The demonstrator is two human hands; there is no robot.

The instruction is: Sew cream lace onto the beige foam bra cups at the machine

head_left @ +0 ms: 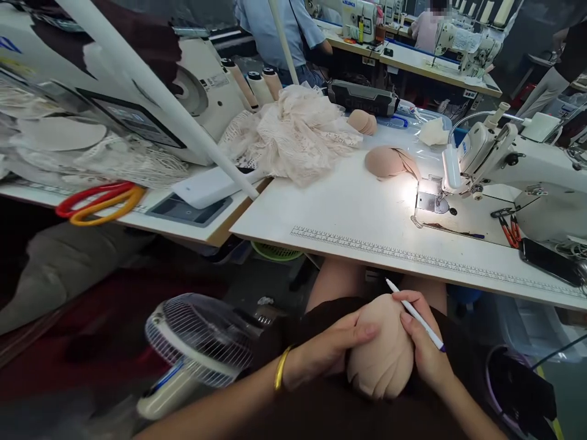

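On my lap lies a stack of beige foam bra cups. My left hand, with a gold bangle on the wrist, grips the left side of the stack, fingers curled over its top. My right hand rests on the right side of the stack and pinches a white pen that points up and to the left. More beige cups lie on the white table above my knees, near a lit sewing machine.
A heap of pale lace fabric lies at the table's back left. A small fan stands on the floor to my left. Red and yellow rings sit on the neighbouring table. A phone lies at the right. Other people sit at machines behind.
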